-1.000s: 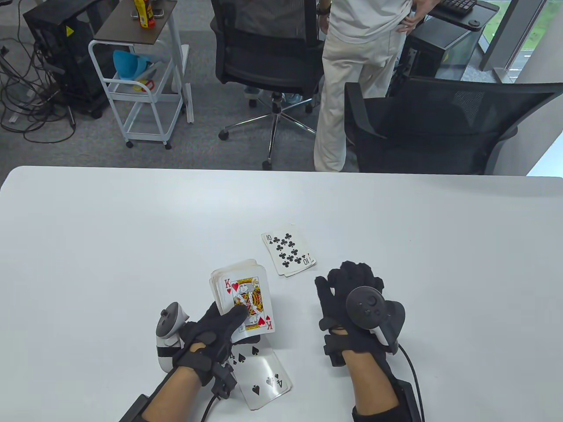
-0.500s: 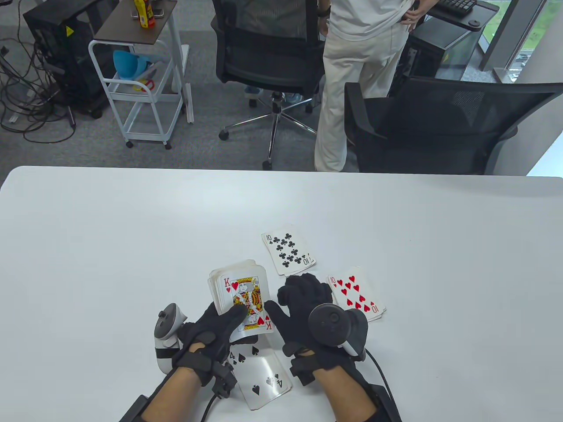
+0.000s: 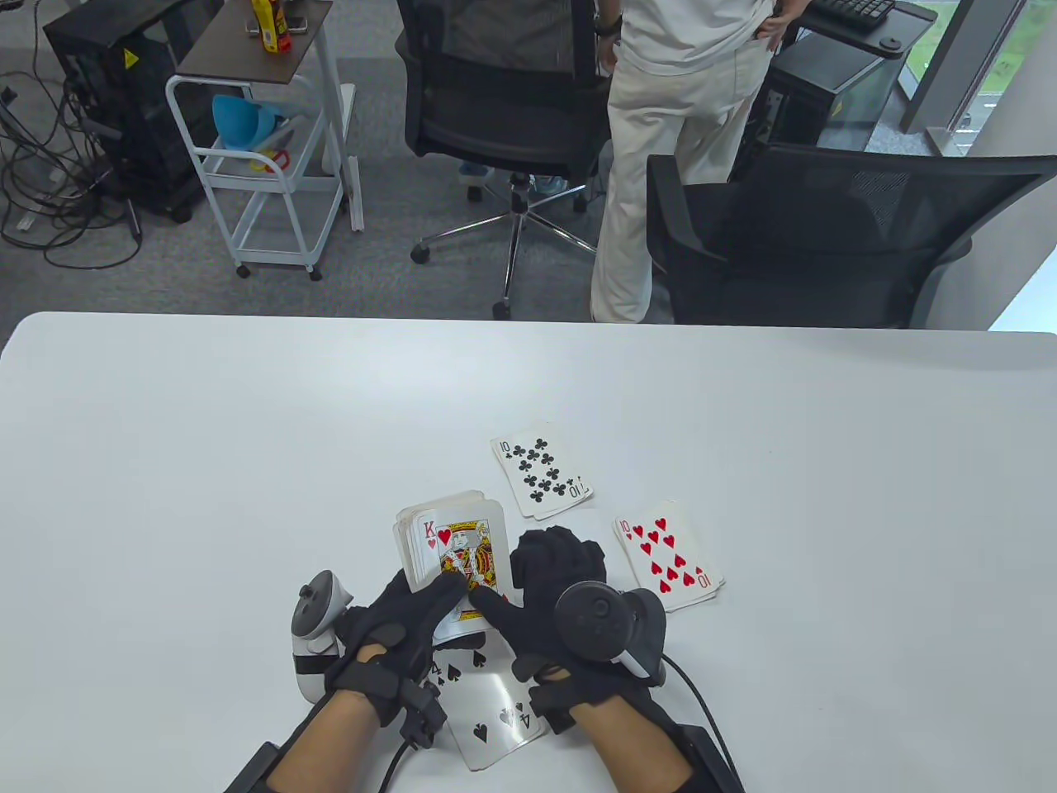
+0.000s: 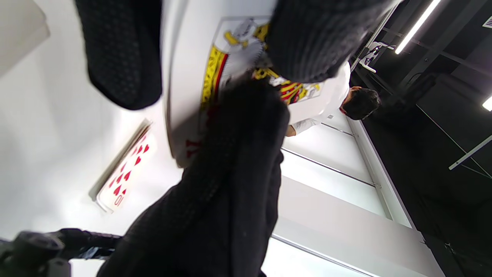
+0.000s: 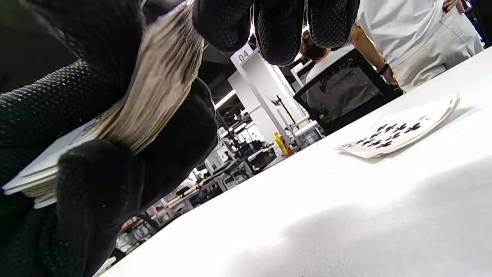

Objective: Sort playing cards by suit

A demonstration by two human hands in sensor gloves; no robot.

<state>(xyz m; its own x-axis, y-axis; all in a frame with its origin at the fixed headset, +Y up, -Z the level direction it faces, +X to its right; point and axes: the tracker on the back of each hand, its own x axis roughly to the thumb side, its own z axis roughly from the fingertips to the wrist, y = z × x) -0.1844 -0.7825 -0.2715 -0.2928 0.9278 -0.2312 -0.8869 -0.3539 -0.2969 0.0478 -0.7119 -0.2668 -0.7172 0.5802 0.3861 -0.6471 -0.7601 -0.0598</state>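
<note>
My left hand (image 3: 409,615) grips the face-up deck (image 3: 450,545), its thumb lying across the king of hearts (image 3: 464,555) on top. My right hand (image 3: 541,578) is against the deck's right side. Its thumb presses on the king's lower right corner and its fingers curl at the deck's edge (image 5: 161,88), pinching that card. Three face-up piles lie on the table (image 3: 206,462): ten of clubs (image 3: 541,479) beyond the deck, ten of hearts (image 3: 669,555) to the right, four of spades (image 3: 491,702) between my wrists, partly hidden. The hearts pile (image 4: 123,173) and the clubs pile (image 5: 399,130) also show in the wrist views.
Past the table's far edge stand two black office chairs (image 3: 809,239) and a person in light clothes (image 3: 661,157). A white trolley (image 3: 264,165) is at the far left on the floor.
My right hand left the ten of hearts on its pile and moved left to the deck, where its thumb now lies on the king of hearts. The left hand stayed put.
</note>
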